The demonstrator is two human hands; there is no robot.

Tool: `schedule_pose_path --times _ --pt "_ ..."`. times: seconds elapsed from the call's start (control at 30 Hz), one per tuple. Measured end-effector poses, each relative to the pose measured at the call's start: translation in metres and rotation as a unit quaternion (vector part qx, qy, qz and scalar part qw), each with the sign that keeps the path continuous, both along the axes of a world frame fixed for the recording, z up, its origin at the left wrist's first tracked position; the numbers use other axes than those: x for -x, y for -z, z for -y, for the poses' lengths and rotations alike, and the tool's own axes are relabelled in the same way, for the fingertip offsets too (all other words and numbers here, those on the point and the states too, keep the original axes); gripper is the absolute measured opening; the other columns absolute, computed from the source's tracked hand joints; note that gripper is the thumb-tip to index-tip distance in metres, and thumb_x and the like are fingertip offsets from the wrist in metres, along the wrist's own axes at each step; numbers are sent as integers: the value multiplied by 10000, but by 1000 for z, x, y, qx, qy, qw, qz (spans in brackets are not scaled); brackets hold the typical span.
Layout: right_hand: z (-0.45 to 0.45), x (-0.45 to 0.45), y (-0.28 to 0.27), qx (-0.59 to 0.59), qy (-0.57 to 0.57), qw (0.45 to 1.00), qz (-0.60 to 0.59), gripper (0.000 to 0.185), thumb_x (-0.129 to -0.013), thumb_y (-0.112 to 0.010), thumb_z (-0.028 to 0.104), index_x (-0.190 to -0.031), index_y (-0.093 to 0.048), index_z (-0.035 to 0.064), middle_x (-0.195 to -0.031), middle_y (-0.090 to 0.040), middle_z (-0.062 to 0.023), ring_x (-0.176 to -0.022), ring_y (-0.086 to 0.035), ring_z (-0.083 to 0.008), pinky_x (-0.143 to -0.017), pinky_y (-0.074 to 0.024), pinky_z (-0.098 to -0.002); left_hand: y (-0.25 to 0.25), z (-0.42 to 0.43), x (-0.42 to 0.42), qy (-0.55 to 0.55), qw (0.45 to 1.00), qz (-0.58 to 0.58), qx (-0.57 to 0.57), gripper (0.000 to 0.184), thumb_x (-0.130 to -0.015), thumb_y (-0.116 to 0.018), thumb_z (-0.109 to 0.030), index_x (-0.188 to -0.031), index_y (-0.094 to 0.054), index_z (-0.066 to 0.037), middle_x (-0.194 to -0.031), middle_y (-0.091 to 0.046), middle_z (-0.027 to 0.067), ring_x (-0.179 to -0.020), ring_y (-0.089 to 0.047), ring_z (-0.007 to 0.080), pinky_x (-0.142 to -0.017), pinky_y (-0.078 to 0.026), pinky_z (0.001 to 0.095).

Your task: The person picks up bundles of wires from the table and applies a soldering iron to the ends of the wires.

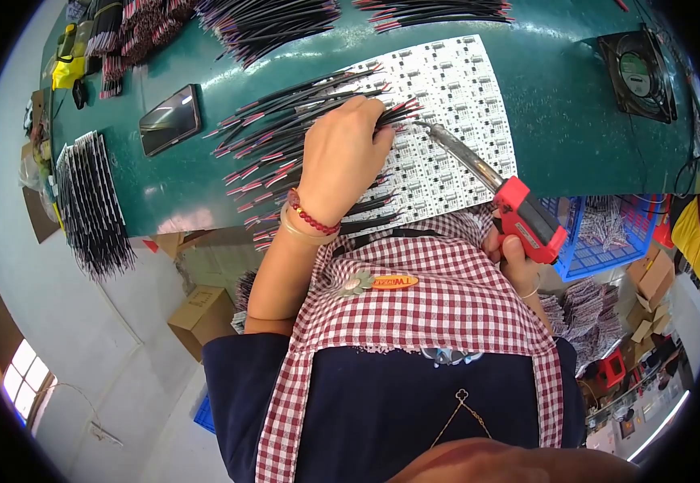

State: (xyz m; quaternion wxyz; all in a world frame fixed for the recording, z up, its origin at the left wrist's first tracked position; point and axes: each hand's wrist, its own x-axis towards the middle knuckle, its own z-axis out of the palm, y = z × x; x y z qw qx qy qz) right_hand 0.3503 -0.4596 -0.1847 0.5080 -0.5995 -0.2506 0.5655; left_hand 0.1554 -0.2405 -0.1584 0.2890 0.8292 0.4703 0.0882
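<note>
My left hand (340,153) is closed, its fingers pinching black wires with red and white stripped ends (398,113) over a white circuit board panel (455,105). More black wires (277,145) lie in rows under and beside this hand, across the panel's left side. In my right hand (515,262) is a red-and-black soldering gun (530,221), gripped by its handle. Its metal barrel points up and left, and the thin bent tip is close to the wire ends by my left fingers. Whether the tip touches them I cannot tell.
On the green table (559,129) lie a phone (170,119), a bundle of black wires (92,201) at the left and more bundles (269,24) at the back. A square fan (638,74) stands at the right. A blue crate (608,241) is below the table's edge.
</note>
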Motion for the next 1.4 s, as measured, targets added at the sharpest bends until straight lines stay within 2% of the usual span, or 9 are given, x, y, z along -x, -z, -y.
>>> schedule_pose_path --times 0.17,0.43,0.63,0.73,0.97,1.17,1.23,1.37,1.4 --pt "1 -2 3 -12 -12 1000 -18 312 -901 -578 308 -800 -566 13 -679 -546 -19 -557 -459 -73 -507 -366 -227 -1 1 -1 -5 1000 -2 -2 182 -747 -647 -122 -843 -602 27 -782 -596 173 -718 -582 363 -631 -450 413" --pt "0 1 1 10 -61 992 106 230 -906 -573 225 -808 -569 17 -684 -540 -7 -589 -478 -78 -530 -373 -232 0 2 -1 -3 1000 1 -7 162 -750 -638 -118 -811 -587 23 -768 -591 169 -709 -576 363 -622 -447 417" --pt "0 3 -5 1 5 1000 6 346 -909 -559 341 -797 -567 13 -692 -537 -8 -577 -469 -80 -524 -362 -226 1 2 -1 -3 1000 -4 -9 160 -752 -636 -118 -811 -589 23 -766 -592 168 -700 -576 361 -623 -449 414" --pt "1 -1 -1 -16 -15 1000 -6 397 -906 -549 392 -787 -557 13 -679 -526 -10 -569 -462 -83 -521 -359 -226 0 2 -1 -6 1000 -4 -7 161 -749 -642 -116 -815 -596 23 -769 -595 168 -703 -581 359 -627 -452 411" --pt "1 3 -2 -5 -30 999 19 361 -914 -547 352 -772 -544 21 -670 -519 -13 -573 -463 -87 -523 -360 -230 -1 1 2 -22 999 17 38 197 -737 -665 -120 -869 -623 20 -791 -615 155 -716 -599 340 -643 -464 394" --pt "8 1 5 12 -49 998 26 231 -907 -578 237 -831 -571 19 -702 -538 -14 -607 -479 -86 -559 -388 -241 -2 3 0 -6 1000 10 0 191 -741 -668 -123 -883 -638 2 -800 -617 145 -708 -601 332 -642 -469 388" --pt "12 3 10 3 -70 995 68 182 -899 -591 195 -858 -585 18 -724 -547 -11 -630 -484 -84 -578 -398 -249 -1 5 -1 -12 1000 -9 -14 180 -744 -664 -124 -880 -641 -8 -795 -612 138 -710 -601 328 -634 -466 389" --pt "15 6 13 -7 -60 996 59 216 -894 -602 233 -871 -591 19 -741 -553 -10 -636 -488 -88 -580 -396 -246 -2 6 -3 -17 1000 -17 -13 173 -748 -661 -127 -878 -641 -14 -787 -606 130 -712 -598 326 -629 -463 393" --pt "14 8 7 8 -29 999 31 270 -894 -595 285 -851 -584 19 -726 -544 -8 -625 -481 -88 -570 -387 -240 -2 6 -3 -17 1000 -13 -17 168 -750 -660 -127 -874 -639 -16 -785 -605 127 -709 -598 326 -626 -462 394"
